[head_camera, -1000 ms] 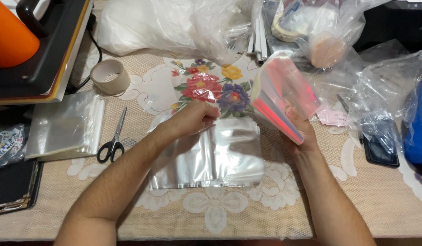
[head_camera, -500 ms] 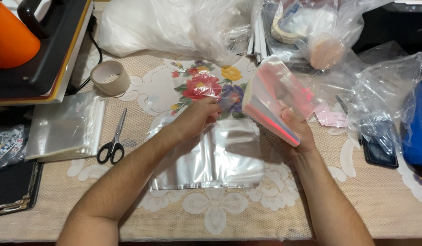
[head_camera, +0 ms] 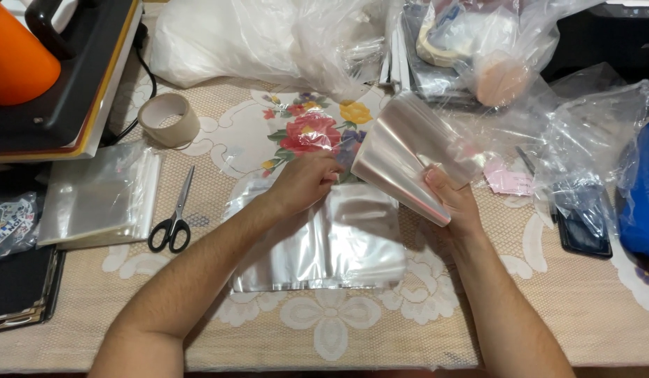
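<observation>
At the table's left edge a stack of clear flat bags (head_camera: 97, 199) lies beside black-handled scissors (head_camera: 172, 217), with a roll of tape (head_camera: 169, 119) behind them toward the far edge. Your left hand (head_camera: 303, 182) is closed, pinching the top edge of the clear bag (head_camera: 338, 245) spread flat at the middle of the table (head_camera: 324, 329). Your right hand (head_camera: 454, 199) grips a fanned bundle of clear sleeves (head_camera: 408, 157), lifted and tilted. These films look slick: the bundle could slip and scatter, or the flat bag could crease under your pinch. Toward the far right corner, crumpled plastic bags (head_camera: 506, 63) hold pale, blurred items.
</observation>
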